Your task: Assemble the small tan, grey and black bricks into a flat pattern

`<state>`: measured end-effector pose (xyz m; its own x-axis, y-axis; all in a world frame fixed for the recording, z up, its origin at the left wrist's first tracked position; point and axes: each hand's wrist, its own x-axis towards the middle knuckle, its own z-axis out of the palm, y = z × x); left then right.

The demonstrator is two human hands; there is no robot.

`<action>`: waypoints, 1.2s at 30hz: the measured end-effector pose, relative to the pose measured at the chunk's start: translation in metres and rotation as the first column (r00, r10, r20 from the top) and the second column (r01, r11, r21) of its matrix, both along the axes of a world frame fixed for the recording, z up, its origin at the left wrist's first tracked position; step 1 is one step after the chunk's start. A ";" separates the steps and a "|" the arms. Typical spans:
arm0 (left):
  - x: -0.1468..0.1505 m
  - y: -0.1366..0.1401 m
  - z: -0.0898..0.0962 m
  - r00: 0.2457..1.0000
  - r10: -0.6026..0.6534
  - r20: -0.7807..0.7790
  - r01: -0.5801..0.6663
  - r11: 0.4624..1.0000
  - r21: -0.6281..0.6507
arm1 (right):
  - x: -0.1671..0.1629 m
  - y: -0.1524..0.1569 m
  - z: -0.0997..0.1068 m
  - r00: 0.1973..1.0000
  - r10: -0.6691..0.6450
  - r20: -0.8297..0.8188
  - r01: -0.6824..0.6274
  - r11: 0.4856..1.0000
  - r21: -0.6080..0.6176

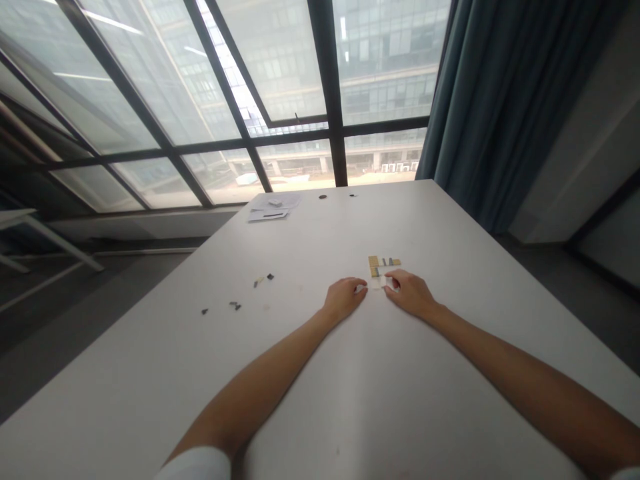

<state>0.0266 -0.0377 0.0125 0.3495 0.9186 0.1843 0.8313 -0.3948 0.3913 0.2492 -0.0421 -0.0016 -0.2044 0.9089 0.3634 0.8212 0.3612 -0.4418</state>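
Pinch: right hand [411, 293] grasps a small white piece [383, 281] | left hand [345, 298] curled just left of it, cannot tell if holding | piece lies at the near side of the yellow-and-grey blocks [373, 262], on the white table [320, 373] | risk: fingers this close could nudge the blocks askew

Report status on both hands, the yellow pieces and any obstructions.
Left hand just left of white piece; right hand at it, grip unclear. Yellow pieces flat beyond. Dark bits off left, not blocking.
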 end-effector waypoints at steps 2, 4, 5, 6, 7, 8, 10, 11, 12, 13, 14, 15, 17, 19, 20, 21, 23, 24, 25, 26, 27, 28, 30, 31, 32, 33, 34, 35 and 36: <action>0.001 0.000 0.001 0.999 -0.005 -0.035 0.004 1.000 -0.027 | -0.001 -0.001 0.001 0.998 -0.024 0.055 0.026 0.999 -0.044; 0.002 -0.001 0.001 0.999 -0.001 -0.051 -0.001 0.999 -0.039 | -0.002 -0.001 0.002 0.994 -0.030 0.102 0.038 0.996 -0.075; 0.002 -0.001 0.001 0.998 0.001 -0.055 -0.004 0.999 -0.042 | -0.002 -0.001 0.003 0.992 -0.030 0.121 0.040 0.996 -0.086; 0.002 -0.001 0.002 0.998 0.002 -0.059 -0.005 0.999 -0.044 | -0.002 -0.001 0.003 0.990 -0.029 0.136 0.043 0.995 -0.095; 0.002 0.000 0.002 0.998 0.000 -0.061 -0.003 0.999 -0.043 | -0.002 -0.001 0.004 0.989 -0.030 0.147 0.045 0.994 -0.103; 0.002 0.000 0.002 0.998 -0.001 -0.063 -0.002 0.999 -0.041 | -0.002 0.000 0.005 0.988 -0.031 0.154 0.048 0.993 -0.111; 0.001 0.000 0.002 0.998 -0.004 -0.067 0.001 0.999 -0.039 | -0.003 0.000 0.006 0.987 -0.033 0.160 0.054 0.991 -0.125; 0.001 0.001 0.002 0.998 -0.006 -0.069 0.003 0.999 -0.039 | -0.003 0.000 0.006 0.986 -0.035 0.161 0.056 0.990 -0.127; 0.001 0.001 0.002 0.997 -0.008 -0.072 0.005 0.999 -0.040 | -0.002 0.000 0.006 0.986 -0.038 0.163 0.060 0.990 -0.130; 0.001 0.001 0.002 0.997 -0.009 -0.075 0.006 0.999 -0.041 | -0.002 0.000 0.007 0.985 -0.041 0.165 0.063 0.989 -0.131; 0.001 0.001 0.002 0.997 -0.010 -0.078 0.006 0.999 -0.043 | -0.002 0.000 0.007 0.985 -0.044 0.167 0.067 0.989 -0.134; 0.001 0.001 0.002 0.997 -0.009 -0.080 0.005 0.999 -0.043 | -0.002 0.000 0.007 0.985 -0.049 0.167 0.072 0.988 -0.138; 0.001 0.001 0.003 0.997 -0.008 -0.081 0.004 0.999 -0.046 | -0.002 0.000 0.007 0.986 -0.058 0.157 0.081 0.986 -0.147; 0.001 0.001 0.003 0.997 -0.011 -0.080 0.008 0.999 -0.049 | -0.002 0.000 0.007 0.988 -0.064 0.141 0.085 0.985 -0.152; 0.001 0.001 0.003 0.997 -0.014 -0.080 0.010 0.999 -0.049 | -0.002 -0.001 0.006 0.989 -0.067 0.133 0.087 0.984 -0.153; 0.002 0.001 0.003 0.997 -0.016 -0.079 0.012 0.999 -0.049 | -0.002 -0.001 0.006 0.990 -0.069 0.125 0.088 0.984 -0.154; 0.002 0.001 0.002 0.997 -0.013 -0.077 0.010 0.999 -0.046 | -0.003 0.000 0.006 0.991 -0.074 0.112 0.091 0.984 -0.152; 0.002 0.001 0.002 0.997 -0.012 -0.076 0.009 0.999 -0.044 | -0.003 0.000 0.006 0.991 -0.077 0.106 0.092 0.984 -0.150; 0.002 0.001 0.001 0.997 -0.012 -0.076 0.009 0.999 -0.042 | -0.003 0.000 0.005 0.992 -0.079 0.103 0.094 0.985 -0.147; 0.003 0.001 0.001 0.997 -0.013 -0.076 0.010 0.999 -0.040 | -0.003 0.000 0.005 0.992 -0.081 0.102 0.095 0.985 -0.146; 0.003 0.002 0.001 0.997 -0.013 -0.076 0.010 0.999 -0.038 | -0.003 0.000 0.005 0.992 -0.079 0.102 0.094 0.985 -0.146; 0.003 0.002 0.001 0.997 -0.015 -0.077 0.012 0.999 -0.037 | -0.003 0.000 0.005 0.992 -0.077 0.104 0.092 0.985 -0.146; 0.003 0.002 0.001 0.997 -0.018 -0.078 0.015 0.999 -0.037 | -0.003 0.001 0.005 0.991 -0.074 0.109 0.089 0.985 -0.148; 0.004 0.002 0.001 0.997 -0.019 -0.079 0.016 0.999 -0.039 | -0.003 0.001 0.005 0.991 -0.072 0.110 0.088 0.985 -0.147; 0.004 0.002 0.001 0.997 -0.018 -0.080 0.015 0.999 -0.043 | -0.003 0.001 0.004 0.991 -0.072 0.111 0.088 0.985 -0.146; 0.004 0.002 0.002 0.996 -0.018 -0.083 0.014 0.999 -0.046 | -0.003 0.002 0.004 0.991 -0.072 0.111 0.088 0.985 -0.146; 0.004 0.002 0.002 0.996 -0.017 -0.085 0.012 0.999 -0.050 | -0.003 0.002 0.004 0.991 -0.072 0.112 0.088 0.985 -0.146; 0.005 0.002 0.002 0.996 -0.016 -0.086 0.012 0.999 -0.052 | -0.002 0.002 0.003 0.991 -0.070 0.112 0.086 0.985 -0.146; 0.005 0.002 0.002 0.996 -0.017 -0.087 0.013 0.998 -0.053 | -0.002 0.002 0.003 0.991 -0.068 0.112 0.084 0.986 -0.146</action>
